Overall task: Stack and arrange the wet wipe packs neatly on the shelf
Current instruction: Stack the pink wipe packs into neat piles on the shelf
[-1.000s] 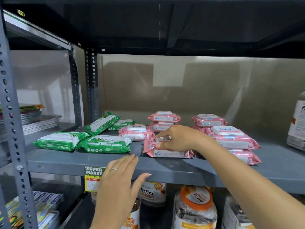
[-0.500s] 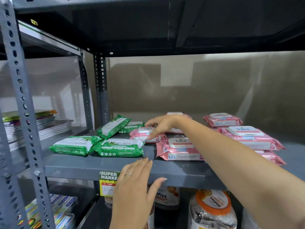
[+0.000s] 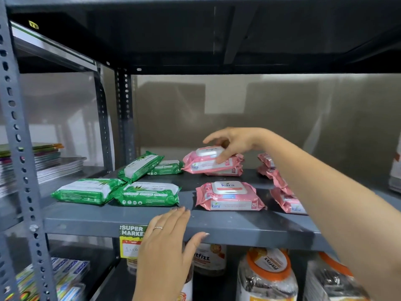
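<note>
Head view: a pink pack [image 3: 208, 161] sits tilted atop the back pink stack [image 3: 225, 170], the right hand [image 3: 234, 144] pinching it, thumb on its front face. At 6 o'clock from it lies another pink pack [image 3: 230, 196]; green packs [image 3: 147, 192] lie at 9 o'clock. Left hand [image 3: 169, 240] rests flat, fingers spread, on the shelf [image 3: 249, 227] edge.

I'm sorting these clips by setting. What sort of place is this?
Most likely a small shop or its stockroom: a slotted metal shelf carries a "Super Market" price tag, with wet wipe packs above and jars below.
</note>
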Available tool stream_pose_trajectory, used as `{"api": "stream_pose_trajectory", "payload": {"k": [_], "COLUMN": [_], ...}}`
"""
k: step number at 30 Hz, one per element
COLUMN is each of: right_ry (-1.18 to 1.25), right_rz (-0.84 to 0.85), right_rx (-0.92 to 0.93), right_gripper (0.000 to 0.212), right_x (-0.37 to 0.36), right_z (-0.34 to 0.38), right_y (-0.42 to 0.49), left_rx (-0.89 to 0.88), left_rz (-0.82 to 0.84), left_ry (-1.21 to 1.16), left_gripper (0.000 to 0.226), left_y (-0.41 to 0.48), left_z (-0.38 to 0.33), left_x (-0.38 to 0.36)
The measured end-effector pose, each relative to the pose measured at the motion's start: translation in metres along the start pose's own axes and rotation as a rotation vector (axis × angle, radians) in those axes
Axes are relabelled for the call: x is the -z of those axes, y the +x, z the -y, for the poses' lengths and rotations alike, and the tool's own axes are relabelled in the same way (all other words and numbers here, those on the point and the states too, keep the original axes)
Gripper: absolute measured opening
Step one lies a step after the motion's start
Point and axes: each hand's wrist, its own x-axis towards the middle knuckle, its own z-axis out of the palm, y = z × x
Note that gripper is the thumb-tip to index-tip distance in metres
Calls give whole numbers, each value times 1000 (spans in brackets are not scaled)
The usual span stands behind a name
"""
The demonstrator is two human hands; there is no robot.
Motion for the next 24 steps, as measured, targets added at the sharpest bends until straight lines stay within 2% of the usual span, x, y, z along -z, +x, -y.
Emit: {"api": "stream_pose_trajectory", "payload": {"k": [4,7,13,16,18,23,24], "right_ry": [56,-6,-142,-23,-47,-148,-167], "right_rz": [-6,48,77,76,87,-60,-72], "right_rx": [54,65,23,86,88,5,-4], "right_gripper": [60,54,75,55,43,39,32], "right_x": [6,-9,-15,-10,-14,-22,-22], "right_z": [-11,-19,-19,-13,-9,-4,-3], "right_y": [-48,-69,-84,-88,-86,-75,-73], "left_rx": [16,16,36,48,48,50,53], "left_rz": [13,15,37,49,47,43,46], "left_ry": [-4,-14,-5,-3,-5,-11,-15], "left_gripper": [57,58,59,60,59,59,59], "left_y": [-1,-2,-2,-2,-2,-2,-2], "left_z": [-1,-1,-3,-3,-4,-4,-4], "left_x": [2,2,3,3,4,5,5]}}
